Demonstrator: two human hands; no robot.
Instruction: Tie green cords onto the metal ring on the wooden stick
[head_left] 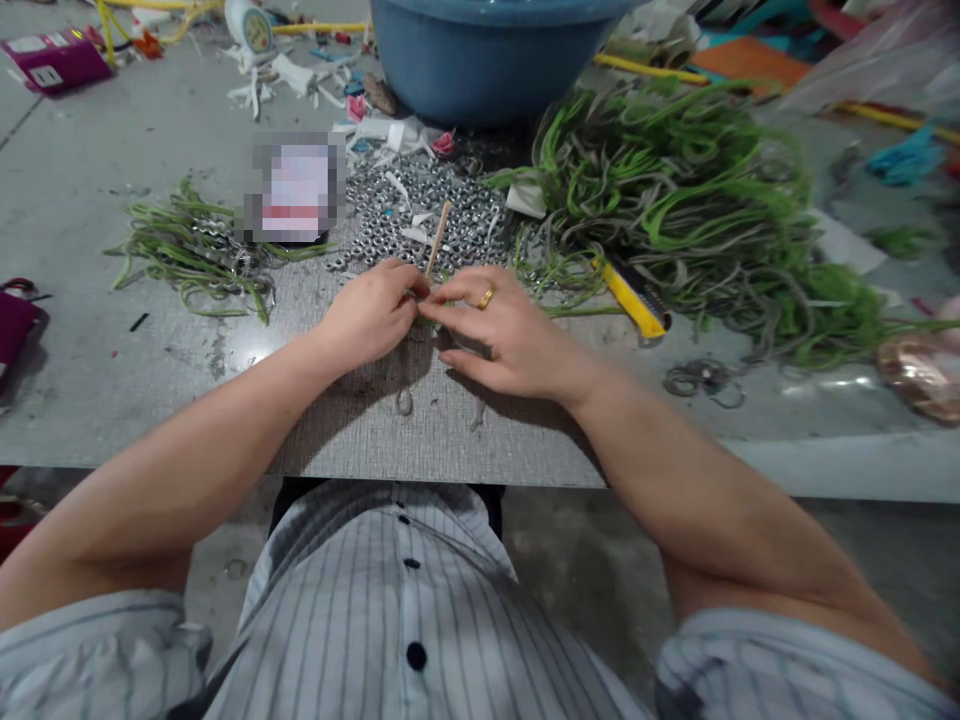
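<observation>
My left hand (379, 308) is closed at the middle of the table, its fingers curled. A thin wooden stick (439, 240) slants up from between its fingertips, the lower end hidden. Touching it, my right hand (510, 330), with a gold ring, brings its fingertips together at the same spot, the thumb a little apart. A bit of green cord shows under the right fingers, mostly covered. Just beyond the hands lies a spread of small silvery metal pieces (465, 205). Two small loops (405, 402) rest on the table nearer to me.
A blue basin (495, 60) stands at the back. To the right lies a big heap of green and grey cords (675, 200), with a yellow-and-black cutter (634, 300) before it. A smaller cord bundle (199, 250) and a blurred-out phone-like device (296, 195) are left. White scraps (292, 75) lie behind.
</observation>
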